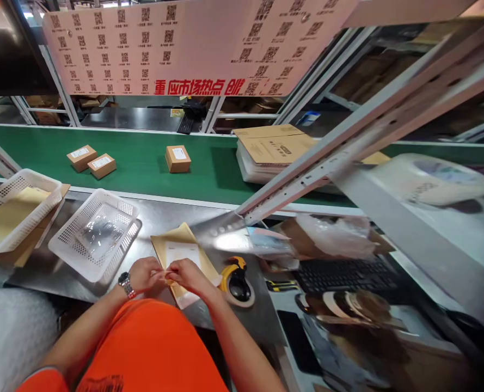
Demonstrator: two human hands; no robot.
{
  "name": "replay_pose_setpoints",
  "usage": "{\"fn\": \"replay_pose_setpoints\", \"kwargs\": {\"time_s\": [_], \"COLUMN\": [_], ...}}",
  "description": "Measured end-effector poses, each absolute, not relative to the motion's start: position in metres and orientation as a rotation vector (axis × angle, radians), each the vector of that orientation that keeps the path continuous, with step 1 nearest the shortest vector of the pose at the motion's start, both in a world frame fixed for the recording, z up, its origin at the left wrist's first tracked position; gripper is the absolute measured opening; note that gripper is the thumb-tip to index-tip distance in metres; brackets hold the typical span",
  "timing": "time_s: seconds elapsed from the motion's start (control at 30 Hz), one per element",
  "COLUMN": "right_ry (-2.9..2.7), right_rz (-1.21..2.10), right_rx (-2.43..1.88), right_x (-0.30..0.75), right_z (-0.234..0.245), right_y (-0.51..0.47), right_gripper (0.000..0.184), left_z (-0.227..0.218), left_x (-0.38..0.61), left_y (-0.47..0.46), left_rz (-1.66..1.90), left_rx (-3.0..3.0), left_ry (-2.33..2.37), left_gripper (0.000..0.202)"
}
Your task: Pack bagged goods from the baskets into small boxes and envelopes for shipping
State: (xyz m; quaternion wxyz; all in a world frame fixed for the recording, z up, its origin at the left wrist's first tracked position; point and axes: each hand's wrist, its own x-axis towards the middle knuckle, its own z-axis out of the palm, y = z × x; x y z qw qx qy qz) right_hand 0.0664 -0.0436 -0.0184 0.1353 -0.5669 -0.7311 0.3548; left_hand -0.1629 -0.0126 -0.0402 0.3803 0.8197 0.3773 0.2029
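My left hand [146, 275], with a metal watch on its wrist, and my right hand [188, 276] meet close to my body. Their fingers are pinched together at something small that I cannot make out. Beneath them a yellow paper envelope [185, 233] lies aslant on the metal table, a white paper [183, 252] on top of it. Right of my right hand rests a yellow and black tape dispenser [230, 275] with a roll of tape. A white perforated basket [68, 239] holding clear plastic packets stands to the left.
Another white basket [48, 185] with yellow envelopes is at far left. Behind the table runs a green conveyor belt [139, 166] bearing small cartons [178, 159] and a stack of flat cardboard [274, 144]. A slanted metal post [290, 174], a keyboard [348, 277] and a phone [298, 340] are on the right.
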Motion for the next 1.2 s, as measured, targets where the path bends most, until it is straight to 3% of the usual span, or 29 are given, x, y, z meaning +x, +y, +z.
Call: {"fn": "replay_pose_setpoints", "kwargs": {"time_s": [0.1, 0.2, 0.27, 0.5, 0.67, 0.8, 1.0, 1.1, 1.2], "right_ry": [-1.985, -1.643, -1.396, -0.962, -0.963, -0.919, -0.983, -1.071, -1.004], "right_rz": [0.795, 0.498, 0.459, 1.412, 1.436, 1.398, 1.417, 1.185, 0.803], "right_rx": [-1.531, -1.466, -1.516, -1.436, -1.467, -1.564, -1.523, -1.647, -2.117], "right_x": [0.063, 0.061, 0.055, 0.023, 0.022, 0.025, 0.028, 0.048, 0.081], "right_z": [-0.02, -0.024, -0.03, -0.049, -0.055, -0.063, -0.083, -0.103, -0.127], "right_y": [-0.047, -0.057, -0.065, -0.072, -0.068, -0.07, -0.075, -0.075, -0.075], "right_gripper": [0.016, 0.035, 0.036, 0.054, 0.038, 0.028, 0.035, 0.042, 0.056], "left_z": [-0.038, -0.036, -0.036, -0.036, -0.043, -0.044, -0.036, -0.048, -0.077], "left_x": [-0.16, -0.164, -0.167, -0.158, -0.157, -0.162, -0.175, -0.178, -0.177], "left_y": [-0.011, -0.008, -0.007, -0.014, -0.017, -0.01, -0.001, -0.001, 0.0], "left_rz": [0.543, 0.649, 0.683, 0.599, 0.548, 0.767, 1.093, 0.875, 0.459], "left_rx": [2.056, 1.921, 1.826, 1.683, 1.553, 1.501, 1.804, 2.17, 2.283], "left_ry": [1.12, 1.255, 1.318, 1.352, 1.248, 1.37, 1.52, 1.378, 1.397], "left_gripper": [0.02, 0.017, 0.024, 0.039, 0.043, 0.041, 0.034, 0.027, 0.019]}}
